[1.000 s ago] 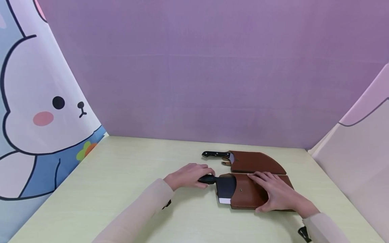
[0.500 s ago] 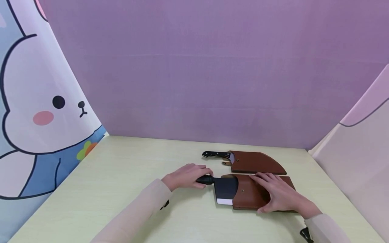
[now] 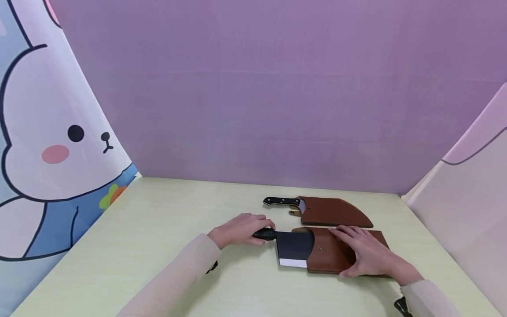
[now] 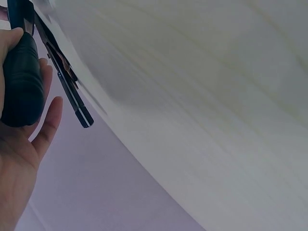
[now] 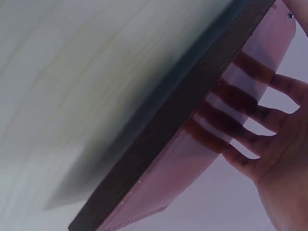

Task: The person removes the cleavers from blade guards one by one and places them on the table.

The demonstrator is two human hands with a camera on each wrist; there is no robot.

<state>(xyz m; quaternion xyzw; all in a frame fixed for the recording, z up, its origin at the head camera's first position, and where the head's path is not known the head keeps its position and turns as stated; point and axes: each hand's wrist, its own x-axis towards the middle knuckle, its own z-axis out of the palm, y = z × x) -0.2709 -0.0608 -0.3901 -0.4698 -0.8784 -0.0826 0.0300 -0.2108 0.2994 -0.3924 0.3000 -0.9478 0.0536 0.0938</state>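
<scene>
My left hand [image 3: 242,229] grips the black handle [image 3: 263,234] of a cleaver. The cleaver's dark blade [image 3: 295,246], with a bright lower edge, stands partly out of a brown leather sheath [image 3: 326,253]; the rest of the blade is hidden inside. Over the sheath's right part spreads my right hand [image 3: 368,254], its thumb at the near edge. In the right wrist view the outstretched fingers [image 5: 248,139] touch the sheath's glossy face. The left wrist view shows the thumb and fingers around the ribbed handle [image 4: 23,84].
Behind the cleaver lies a second knife with a riveted black handle [image 3: 280,201], its blade mostly inside another brown sheath [image 3: 334,212]. The pale wood table [image 3: 190,202] meets a purple backdrop. A cartoon-printed cloth [image 3: 51,132] hangs on the left, a pale cloth [image 3: 471,189] on the right.
My left hand has drawn the cleaver leftward, so more of its blade shows. My right hand and the sheath have shifted slightly to the right. The second knife has stayed put.
</scene>
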